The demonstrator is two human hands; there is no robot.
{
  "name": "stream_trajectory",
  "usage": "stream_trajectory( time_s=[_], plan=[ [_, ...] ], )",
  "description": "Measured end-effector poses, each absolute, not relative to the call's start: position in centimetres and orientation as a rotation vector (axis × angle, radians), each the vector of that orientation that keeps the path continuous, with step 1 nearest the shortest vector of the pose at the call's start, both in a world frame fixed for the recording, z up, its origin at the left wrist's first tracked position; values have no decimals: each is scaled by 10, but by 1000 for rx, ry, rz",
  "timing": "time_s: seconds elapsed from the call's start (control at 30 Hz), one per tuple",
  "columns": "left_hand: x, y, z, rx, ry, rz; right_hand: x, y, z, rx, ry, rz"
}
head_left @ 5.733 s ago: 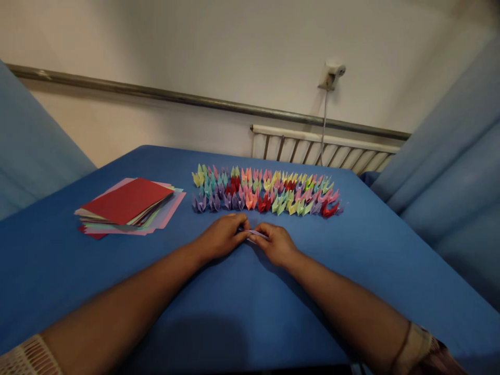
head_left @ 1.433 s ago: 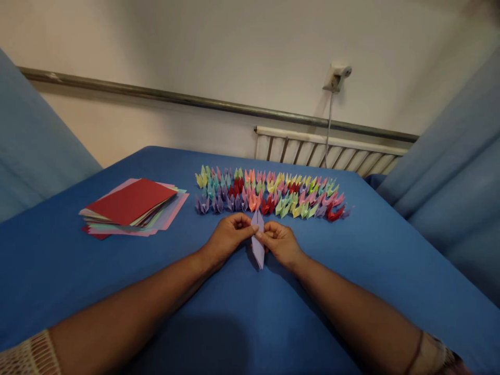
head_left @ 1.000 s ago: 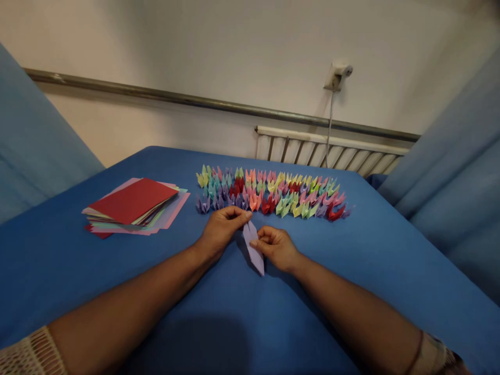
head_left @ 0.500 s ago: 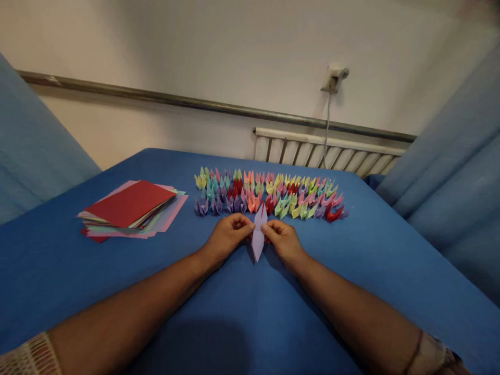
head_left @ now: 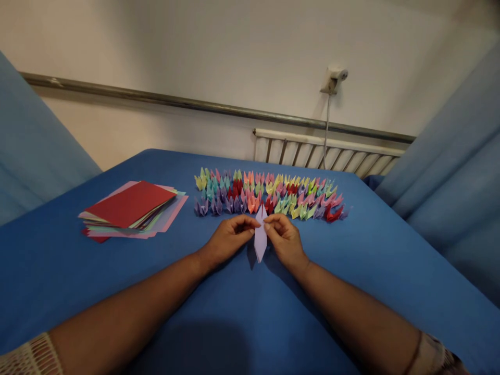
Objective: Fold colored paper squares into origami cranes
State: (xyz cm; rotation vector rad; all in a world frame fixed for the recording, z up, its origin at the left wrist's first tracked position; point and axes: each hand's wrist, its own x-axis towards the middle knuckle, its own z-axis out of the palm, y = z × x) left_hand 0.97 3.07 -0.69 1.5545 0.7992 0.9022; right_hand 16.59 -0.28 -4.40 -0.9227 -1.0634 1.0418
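Observation:
A lilac origami piece [head_left: 260, 245], folded into a narrow diamond with a slit in its upper half, stands upright just above the blue cloth. From its left side my left hand [head_left: 227, 238] grips it, with the index fingertip on the paper's face and the thumb lower at the edge. My right hand [head_left: 288, 240] pinches the right edge between thumb and index finger. Right behind the piece are rows of small paper cranes [head_left: 253, 202] in many colours. The far sides of both hands' fingers are partly hidden.
A loose stack of coloured paper sheets [head_left: 130, 205], red on top, lies to the left. The blue cloth [head_left: 219, 307] covers the table. Behind it are a radiator [head_left: 304, 148], a metal pipe [head_left: 187, 103] and a wall socket [head_left: 333, 80]. Blue curtains [head_left: 461, 156] hang at both sides.
The lilac piece has turned slightly and looks narrower and more upright. My left index finger has come over onto its front face, and the right fingers have shifted a little along the edge.

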Motion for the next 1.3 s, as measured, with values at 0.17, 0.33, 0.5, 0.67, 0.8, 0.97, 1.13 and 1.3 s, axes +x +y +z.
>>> stream_trajectory(
  time_s=[0.17,0.33,0.5,0.67,0.8,0.97,1.13,1.3],
  plan=[
    [10,31,-8,1483,831,896,171,-1,-43,-941,-1103,1055],
    [9,32,-9,1456,834,892,173,-2,-44,-927,-1111,1057],
    [7,33,-7,1487,828,888,174,-4,-40,-881,-1114,1126],
    [6,34,-7,1471,843,900,174,-4,-40,-846,-1086,1173],
    [6,34,-7,1459,825,880,174,-2,-43,-823,-1054,1195],
    [7,34,-7,1443,854,881,174,-1,-43,-823,-1076,1186],
    [10,34,-9,1466,874,950,170,-2,-43,-872,-1101,1138],
    [12,32,-12,1504,938,995,164,1,-45,-954,-1031,1050]
  ],
)
